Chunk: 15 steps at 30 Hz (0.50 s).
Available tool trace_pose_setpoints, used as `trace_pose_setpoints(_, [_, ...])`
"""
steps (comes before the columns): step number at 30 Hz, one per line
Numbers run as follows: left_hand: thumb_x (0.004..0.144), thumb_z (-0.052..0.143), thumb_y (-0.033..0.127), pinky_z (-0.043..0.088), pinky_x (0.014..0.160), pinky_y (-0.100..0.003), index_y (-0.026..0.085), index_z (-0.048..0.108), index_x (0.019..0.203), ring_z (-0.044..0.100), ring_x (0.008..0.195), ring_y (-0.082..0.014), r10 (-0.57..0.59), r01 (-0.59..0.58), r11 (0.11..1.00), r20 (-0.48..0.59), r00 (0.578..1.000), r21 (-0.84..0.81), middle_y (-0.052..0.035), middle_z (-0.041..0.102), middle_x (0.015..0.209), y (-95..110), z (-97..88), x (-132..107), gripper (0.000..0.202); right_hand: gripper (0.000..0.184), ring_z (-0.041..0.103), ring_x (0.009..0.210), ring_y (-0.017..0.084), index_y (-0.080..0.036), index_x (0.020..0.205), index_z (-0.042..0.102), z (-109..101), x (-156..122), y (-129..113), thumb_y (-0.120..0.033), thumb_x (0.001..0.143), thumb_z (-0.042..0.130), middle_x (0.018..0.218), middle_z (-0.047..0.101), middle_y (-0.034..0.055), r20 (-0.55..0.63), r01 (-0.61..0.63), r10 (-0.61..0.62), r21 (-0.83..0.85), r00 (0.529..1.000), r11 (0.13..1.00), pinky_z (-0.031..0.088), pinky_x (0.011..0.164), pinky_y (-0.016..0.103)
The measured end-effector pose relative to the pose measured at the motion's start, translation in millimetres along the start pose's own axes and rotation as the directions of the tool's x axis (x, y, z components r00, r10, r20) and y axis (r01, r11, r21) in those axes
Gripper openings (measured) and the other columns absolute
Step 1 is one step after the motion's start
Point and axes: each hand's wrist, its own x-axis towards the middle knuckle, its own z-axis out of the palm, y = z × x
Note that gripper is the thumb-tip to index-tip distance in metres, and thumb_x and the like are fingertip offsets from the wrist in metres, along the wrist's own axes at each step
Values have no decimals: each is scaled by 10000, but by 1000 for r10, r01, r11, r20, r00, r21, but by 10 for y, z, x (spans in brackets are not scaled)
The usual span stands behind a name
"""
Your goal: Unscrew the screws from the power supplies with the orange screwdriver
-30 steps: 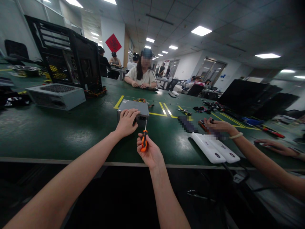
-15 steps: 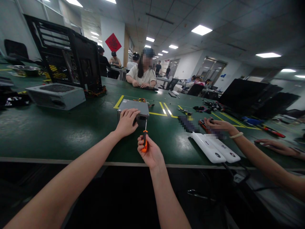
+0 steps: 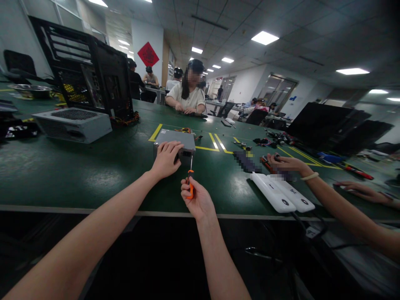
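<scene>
A grey computer power supply (image 3: pixel 179 139) lies on the green table in front of me. My left hand (image 3: pixel 168 159) grips its near left side, fingers over the top edge and thumb down by the front face. In my right hand (image 3: pixel 196 195) is a screwdriver (image 3: pixel 191 183) with an orange and black handle, fingers closed round it. Its thin shaft points away from me, up to the lower right corner of the power supply's near face. What the tip touches is too small to make out. Bundled wires (image 3: pixel 185 130) show behind the power supply.
Left stand a second power supply (image 3: pixel 75 124) and a black computer case (image 3: pixel 90 75). Right are two white devices (image 3: pixel 276 191), a co-worker's hand (image 3: pixel 287 163), and another hand (image 3: pixel 356 189) farther right. Cables (image 3: pixel 276 138) and dark monitors (image 3: pixel 325 125) lie beyond. A person (image 3: pixel 187 96) sits opposite.
The screwdriver's handle has turned slightly within my right hand. My left hand and the power supply keep their place. The person opposite has shifted their head a little.
</scene>
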Motion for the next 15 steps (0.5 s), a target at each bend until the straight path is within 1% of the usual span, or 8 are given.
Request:
trace_pose_setpoints(2, [734,472,198,197,1055,-423,213,445,1230,375,1234,-236,-4,4,1000,6,1000,-7,-70,478,1294,-2,1,0,497,173,512,552,39,-107,779,554,12,-8,-12,-154,889,429,723,550,38,5,-28,28,19,1000,999,407,425,98])
trace_pose_setpoints(4, [732,473,198,197,1056,-417,211,446,1229,373,1235,-232,-5,5,1000,5,1000,-7,-69,479,1293,-3,3,-1,498,234,535,581,55,-99,855,571,23,-14,-26,-204,920,372,732,555,47,29,-69,68,8,997,998,445,463,127])
trace_pose_setpoints(6, [732,472,198,196,1057,-408,208,449,1225,374,1234,-224,-2,2,1000,1,1000,-1,-68,480,1292,-3,4,-2,494,294,537,580,66,-99,925,575,23,-15,-35,-241,939,319,725,556,52,55,-98,99,-21,994,995,445,456,138])
trace_pose_setpoints(8, [734,470,197,197,1056,-402,207,449,1223,376,1233,-218,2,-2,1000,-3,1000,7,-67,480,1292,-1,3,-4,489,314,514,547,62,-104,947,575,14,-8,-36,-265,943,305,706,551,48,72,-95,97,-32,993,995,403,412,126])
trace_pose_setpoints(11, [739,467,199,199,1053,-405,208,452,1218,379,1231,-219,1,-1,1000,-3,1000,10,-66,479,1292,2,-1,-4,479,292,471,501,50,-103,861,574,-7,8,-21,-293,927,363,682,540,42,59,-63,64,-22,996,998,332,357,109])
trace_pose_setpoints(13, [743,466,203,197,1053,-410,208,452,1217,378,1232,-223,0,0,1000,0,1000,9,-69,476,1294,2,-4,-3,475,221,462,498,42,-110,787,557,-15,11,-8,-244,902,425,687,545,45,35,-34,34,-20,999,999,313,353,101])
trace_pose_setpoints(15, [747,466,208,190,1056,-415,206,449,1221,375,1234,-227,-1,1,1000,8,1000,7,-72,471,1298,-1,-4,-2,475,163,469,506,38,-121,748,539,-11,3,-3,-159,878,449,696,553,42,15,0,0,-20,1000,1000,318,364,96])
